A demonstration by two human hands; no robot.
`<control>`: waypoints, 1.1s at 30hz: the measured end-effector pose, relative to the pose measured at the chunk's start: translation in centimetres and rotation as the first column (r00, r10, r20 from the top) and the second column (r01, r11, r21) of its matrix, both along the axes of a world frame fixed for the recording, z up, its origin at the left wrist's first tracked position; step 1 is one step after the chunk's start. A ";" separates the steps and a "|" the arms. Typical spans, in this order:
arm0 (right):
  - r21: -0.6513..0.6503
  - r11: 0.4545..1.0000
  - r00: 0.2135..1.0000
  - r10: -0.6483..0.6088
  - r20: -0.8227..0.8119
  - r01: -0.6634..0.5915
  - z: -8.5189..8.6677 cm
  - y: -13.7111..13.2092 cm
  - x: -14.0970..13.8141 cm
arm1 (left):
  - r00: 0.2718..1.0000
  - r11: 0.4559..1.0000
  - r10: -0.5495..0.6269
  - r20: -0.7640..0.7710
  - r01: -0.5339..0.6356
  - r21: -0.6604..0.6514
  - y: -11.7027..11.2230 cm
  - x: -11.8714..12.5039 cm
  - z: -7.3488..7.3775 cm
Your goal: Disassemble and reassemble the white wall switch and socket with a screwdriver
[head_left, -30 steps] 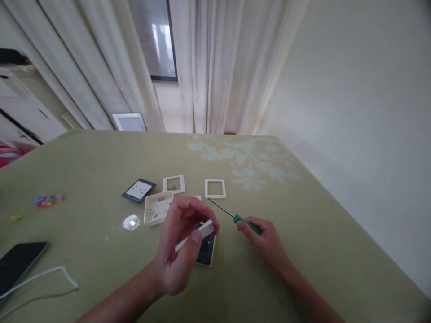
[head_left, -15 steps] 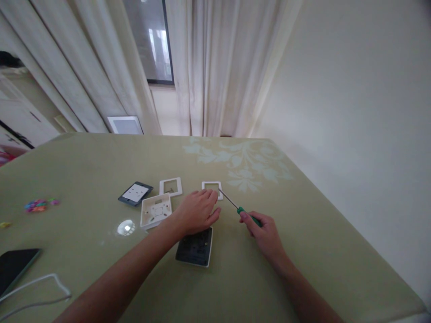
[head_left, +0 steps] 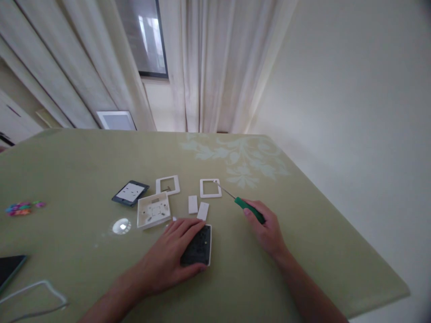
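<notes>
My left hand [head_left: 177, 249] spans a square switch panel [head_left: 198, 251], dark inside with a thin white rim; its thumb lies along the near edge and the fingers reach over the far edge. In my right hand [head_left: 267, 229] is a screwdriver with a green handle [head_left: 245, 207]. Its thin shaft points away to the left, the tip over a white square frame [head_left: 211, 196]. Something small and shiny shows at the tip, likely a screw. Just beyond the switch panel lie two white rectangular plates [head_left: 193, 204], the nearer one close to my left fingertips.
Left of the plates stand an open white back box [head_left: 154, 216], a second white frame [head_left: 175, 190] with small screws inside, and a dark-rimmed socket panel [head_left: 131, 192]. Further left are colourful small pieces [head_left: 20, 209], a dark flat device [head_left: 10, 269] and a white cable [head_left: 55, 290].
My left hand has come back from near the right frame and taken hold of the switch panel, uncovering the two white plates. The screwdriver stays near the frame; the view has shifted slightly.
</notes>
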State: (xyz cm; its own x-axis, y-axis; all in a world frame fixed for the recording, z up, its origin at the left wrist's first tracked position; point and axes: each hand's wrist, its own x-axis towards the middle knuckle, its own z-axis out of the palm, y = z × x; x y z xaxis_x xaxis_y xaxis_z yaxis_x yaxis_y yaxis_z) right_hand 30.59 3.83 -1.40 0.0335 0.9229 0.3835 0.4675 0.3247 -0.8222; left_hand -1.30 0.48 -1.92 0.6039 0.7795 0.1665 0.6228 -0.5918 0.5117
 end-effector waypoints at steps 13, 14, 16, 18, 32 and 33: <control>0.473 0.861 0.982 0.157 0.102 -0.187 10.9 2.0 -8.4 | 0.991 0.994 0.075 0.115 -0.083 0.069 -0.4 0.2 -2.1; 0.448 0.861 0.971 0.210 0.118 -0.241 10.8 2.2 -9.0 | 0.990 0.993 0.078 0.119 -0.087 0.074 -0.4 0.1 -2.1; 0.400 0.859 0.947 0.281 0.153 -0.320 10.2 2.5 -9.9 | 0.990 0.993 0.082 0.116 -0.092 0.079 -0.4 0.0 -2.0; 0.364 0.868 0.941 0.302 0.154 -0.338 9.6 2.9 -10.1 | 0.991 0.992 0.082 0.107 -0.091 0.086 -0.3 -0.1 -1.9; 0.354 0.882 0.950 0.292 0.106 -0.311 8.9 2.8 -9.9 | 0.995 0.992 0.074 0.073 -0.081 0.093 -0.4 -0.2 -1.6; 0.356 0.880 0.949 0.297 0.104 -0.314 8.9 2.7 -9.8 | 0.995 0.993 0.072 0.070 -0.078 0.090 -0.4 -0.2 -1.6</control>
State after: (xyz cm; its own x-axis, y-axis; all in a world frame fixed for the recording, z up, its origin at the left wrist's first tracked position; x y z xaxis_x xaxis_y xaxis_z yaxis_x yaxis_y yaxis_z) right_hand 20.74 6.57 7.49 -0.2531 0.6798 0.6884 0.3302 0.7295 -0.5990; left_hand -1.47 0.12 -3.54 0.5291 0.8017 0.2783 0.6337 -0.5913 0.4988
